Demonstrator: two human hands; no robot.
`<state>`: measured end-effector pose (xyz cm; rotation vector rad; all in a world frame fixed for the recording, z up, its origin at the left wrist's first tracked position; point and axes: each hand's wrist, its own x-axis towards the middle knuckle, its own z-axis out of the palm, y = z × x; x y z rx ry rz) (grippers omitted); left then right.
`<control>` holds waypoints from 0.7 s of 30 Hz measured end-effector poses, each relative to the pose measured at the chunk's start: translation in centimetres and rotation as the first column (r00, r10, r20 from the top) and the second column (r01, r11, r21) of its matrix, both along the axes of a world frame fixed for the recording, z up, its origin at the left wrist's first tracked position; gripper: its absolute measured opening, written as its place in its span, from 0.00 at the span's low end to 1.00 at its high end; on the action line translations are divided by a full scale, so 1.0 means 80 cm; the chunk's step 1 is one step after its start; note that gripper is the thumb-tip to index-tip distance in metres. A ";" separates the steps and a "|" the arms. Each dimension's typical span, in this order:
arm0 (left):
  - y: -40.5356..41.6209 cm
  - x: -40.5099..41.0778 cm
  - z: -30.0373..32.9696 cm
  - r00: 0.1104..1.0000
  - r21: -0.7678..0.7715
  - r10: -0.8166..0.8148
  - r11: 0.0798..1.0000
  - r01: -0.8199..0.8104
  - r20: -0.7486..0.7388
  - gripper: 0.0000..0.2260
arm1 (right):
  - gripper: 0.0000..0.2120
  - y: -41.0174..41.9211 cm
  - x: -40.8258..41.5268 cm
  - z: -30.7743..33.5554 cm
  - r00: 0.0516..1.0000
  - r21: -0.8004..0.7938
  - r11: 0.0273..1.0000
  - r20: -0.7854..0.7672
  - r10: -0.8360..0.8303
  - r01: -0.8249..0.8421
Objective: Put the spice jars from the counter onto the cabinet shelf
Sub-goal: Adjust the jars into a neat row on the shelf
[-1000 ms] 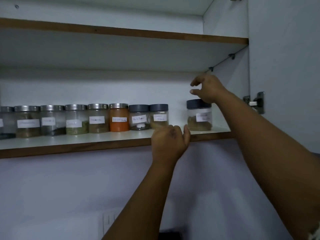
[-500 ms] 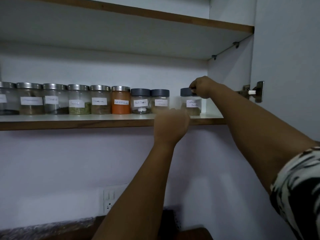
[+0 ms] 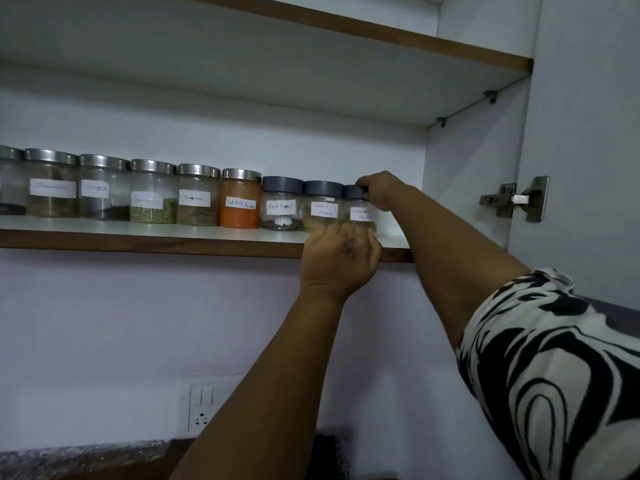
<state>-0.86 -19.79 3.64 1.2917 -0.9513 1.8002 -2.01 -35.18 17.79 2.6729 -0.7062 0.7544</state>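
Observation:
A row of labelled spice jars stands on the cabinet shelf. At its right end is the coriander powder jar with a grey lid, touching the garam masala jar. My right hand grips the coriander jar by its lid from the right. My left hand is at the shelf's front edge with fingers curled against the base of the two rightmost jars; I cannot tell if it holds one. Further left stand the black pepper jar and the orange red chilli powder jar.
Several steel-lidded jars fill the shelf's left part. An upper shelf hangs above. The cabinet's side wall and a door hinge are at the right. A wall socket sits below, above the counter.
My right hand came down onto the coriander jar's lid and slid the jar left until it touches the garam masala jar. My left hand rose to the jars' base.

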 end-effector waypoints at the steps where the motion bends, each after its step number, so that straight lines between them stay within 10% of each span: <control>1: 0.000 0.000 0.000 1.000 -0.009 0.004 1.000 -0.004 0.004 0.15 | 0.16 -0.006 0.001 -0.001 1.000 0.000 1.000 0.014 0.027 -0.027; 21: 0.002 -0.004 0.000 0.996 -0.004 0.086 0.996 -0.086 0.012 0.14 | 0.20 -0.041 -0.004 -0.021 0.965 0.185 0.967 0.228 0.130 -0.174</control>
